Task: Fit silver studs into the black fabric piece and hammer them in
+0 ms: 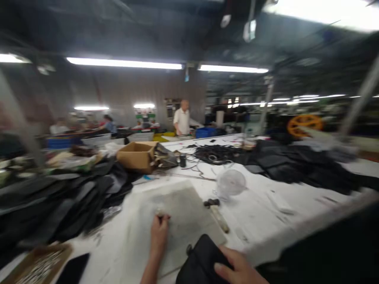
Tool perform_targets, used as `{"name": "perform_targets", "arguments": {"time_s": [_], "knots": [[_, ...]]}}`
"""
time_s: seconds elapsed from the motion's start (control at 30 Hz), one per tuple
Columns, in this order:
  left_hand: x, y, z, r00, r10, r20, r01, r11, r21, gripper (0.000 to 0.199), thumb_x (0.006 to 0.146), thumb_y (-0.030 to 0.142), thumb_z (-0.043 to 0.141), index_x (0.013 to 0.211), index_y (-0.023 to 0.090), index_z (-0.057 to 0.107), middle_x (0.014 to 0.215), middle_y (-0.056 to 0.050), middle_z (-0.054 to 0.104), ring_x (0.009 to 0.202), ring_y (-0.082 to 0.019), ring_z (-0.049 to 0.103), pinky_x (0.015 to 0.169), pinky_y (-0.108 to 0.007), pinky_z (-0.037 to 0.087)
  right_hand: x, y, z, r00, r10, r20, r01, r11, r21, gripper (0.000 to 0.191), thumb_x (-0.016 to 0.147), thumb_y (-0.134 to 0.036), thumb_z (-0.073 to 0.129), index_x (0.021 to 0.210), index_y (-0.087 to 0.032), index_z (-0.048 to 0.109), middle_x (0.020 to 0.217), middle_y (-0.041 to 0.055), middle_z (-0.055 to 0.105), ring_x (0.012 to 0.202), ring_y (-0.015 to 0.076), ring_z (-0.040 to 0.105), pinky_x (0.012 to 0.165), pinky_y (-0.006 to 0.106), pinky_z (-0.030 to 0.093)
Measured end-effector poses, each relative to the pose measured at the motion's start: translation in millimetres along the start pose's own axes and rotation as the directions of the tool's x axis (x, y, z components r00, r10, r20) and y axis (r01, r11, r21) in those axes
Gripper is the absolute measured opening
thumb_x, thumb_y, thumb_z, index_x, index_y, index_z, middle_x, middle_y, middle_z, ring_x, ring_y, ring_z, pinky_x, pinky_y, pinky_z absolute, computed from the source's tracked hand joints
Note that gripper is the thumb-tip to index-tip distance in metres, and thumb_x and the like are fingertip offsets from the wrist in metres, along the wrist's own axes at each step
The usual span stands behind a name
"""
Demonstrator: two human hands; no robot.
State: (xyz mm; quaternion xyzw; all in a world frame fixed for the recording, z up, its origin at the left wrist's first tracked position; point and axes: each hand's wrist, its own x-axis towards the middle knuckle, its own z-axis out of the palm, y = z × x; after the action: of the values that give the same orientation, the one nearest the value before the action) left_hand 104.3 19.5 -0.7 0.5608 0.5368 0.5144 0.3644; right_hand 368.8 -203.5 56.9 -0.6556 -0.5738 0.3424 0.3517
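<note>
My left hand is over a grey-white work mat, its thumb and fingers pinched round a small pale object too blurred to name. At the bottom of the view, my right hand grips a black fabric piece with the thumb on top; a small dark round part sticks out at its left edge. Beside the mat's right edge lies a hammer with a dark head and a pale handle.
Black fabric pieces are heaped at left and right. A cardboard box, dark straps and a clear round object are farther back. A tray of small metal parts sits lower left. One person stands beyond.
</note>
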Motion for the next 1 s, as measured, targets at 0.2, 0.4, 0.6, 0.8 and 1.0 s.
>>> {"name": "perform_targets", "arguments": {"time_s": [0.2,0.4,0.6,0.8,1.0], "knots": [[27.9,-22.7,3.2,0.998,-0.026,0.059,0.016,0.988,0.155,0.072,0.074,0.086,0.058,0.097,0.021,0.079,0.107,-0.018,0.085,0.112,-0.045,0.077,0.103,-0.057,0.059,-2.3,-20.6,-138.5,0.998,-0.039,0.043,0.019,0.914,0.405,0.054,0.087,-0.061,0.089,0.12,-0.017,0.085,0.112,0.0102,0.085,0.105,0.0309,0.08,0.096,0.042,0.065],[21.7,-17.0,-0.4,0.997,-0.03,0.069,0.015,0.978,0.208,0.062,0.077,0.077,0.057,0.098,0.022,0.076,0.111,-0.019,0.086,0.117,-0.046,0.077,0.103,-0.055,0.06,61.1,-31.6,-334.2,0.499,0.174,-0.849,0.265,0.902,0.34,0.05,0.091,-0.056,0.089,0.119,-0.018,0.077,0.111,0.0119,0.082,0.107,0.0247,0.077,0.093,0.036,0.068],[18.7,-14.5,0.1,0.998,-0.031,0.047,0.023,0.987,0.161,0.075,0.076,0.089,0.055,0.098,0.02,0.076,0.108,-0.02,0.085,0.111,-0.045,0.078,0.102,-0.056,0.06,89.6,8.8,-320.0,0.444,0.224,-0.868,0.19,0.923,0.336,0.044,0.096,-0.058,0.076,0.111,-0.018,0.069,0.112,0.0117,0.074,0.076,0.0151,0.071,0.059,0.024,0.062],[16.9,-3.2,3.6,0.995,-0.089,0.032,0.082,0.982,0.171,0.066,0.071,0.085,0.066,0.093,0.024,0.075,0.102,-0.013,0.088,0.111,-0.043,0.08,0.099,-0.049,0.061,85.8,62.3,-129.9,0.741,0.067,-0.668,0.17,0.944,0.283,0.057,0.087,-0.063,0.08,0.114,-0.012,0.079,0.094,0.0104,0.079,0.065,0.0183,0.068,0.055,0.029,0.055],[16.6,13.4,2.5,0.99,-0.141,0.007,0.137,0.971,0.194,0.054,0.071,0.081,0.068,0.082,0.028,0.075,0.092,-0.008,0.089,0.109,-0.044,0.081,0.095,-0.05,0.062,98.2,43.7,17.0,0.864,-0.097,-0.495,0.224,0.953,0.204,0.039,0.099,-0.052,0.072,0.115,-0.018,0.084,0.094,0.0083,0.082,0.072,0.0212,0.07,0.068,0.033,0.056]]}}
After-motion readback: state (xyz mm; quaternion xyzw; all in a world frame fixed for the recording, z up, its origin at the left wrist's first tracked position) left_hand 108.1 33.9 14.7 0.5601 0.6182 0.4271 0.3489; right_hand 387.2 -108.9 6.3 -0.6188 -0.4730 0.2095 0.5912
